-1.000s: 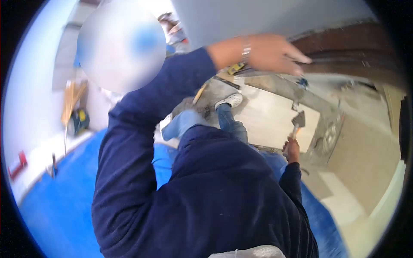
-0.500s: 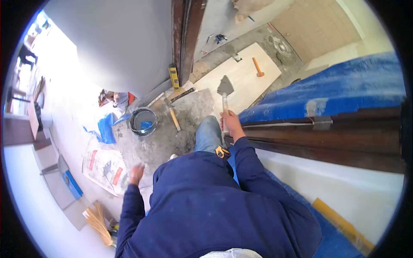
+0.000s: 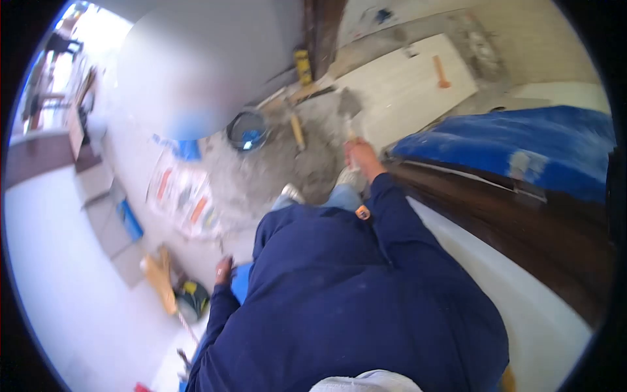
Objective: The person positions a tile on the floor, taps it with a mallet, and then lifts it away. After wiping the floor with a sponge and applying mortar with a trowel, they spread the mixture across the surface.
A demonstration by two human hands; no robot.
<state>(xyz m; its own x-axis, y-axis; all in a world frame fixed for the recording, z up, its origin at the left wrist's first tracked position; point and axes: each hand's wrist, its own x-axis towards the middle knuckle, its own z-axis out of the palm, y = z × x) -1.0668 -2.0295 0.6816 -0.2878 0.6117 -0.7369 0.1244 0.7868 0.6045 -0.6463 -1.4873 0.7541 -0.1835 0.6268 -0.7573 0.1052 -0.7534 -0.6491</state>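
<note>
**One trowel (image 3: 349, 102), one hand on it**

In the head view, the right hand (image 3: 361, 155) has its fingers wrapped around the trowel's handle. The blade points to the far side, over the join between rough grey floor (image 3: 281, 171) and the left edge of a pale slab (image 3: 405, 98); how high it hangs I can't tell. The left hand (image 3: 224, 270) is down on the near left with nothing visible in it, too small and blurred for me to say whether its fingers are spread or curled.

An orange tool (image 3: 440, 72) lies on the slab's right part. Left of the trowel, a wooden-handled tool (image 3: 298, 132) lies near a dark bucket (image 3: 239, 123).

To my eye, the trowel wants a firm but easy grip, wrist straight, blade flat and clear of the slab's edge, which a hard corner could chip. The right shoe (image 3: 349, 178) is close below, so a tip aimed away from the legs, as here, is sensible. I'd place any footstep well clear of the bucket and the loose tools.
</note>
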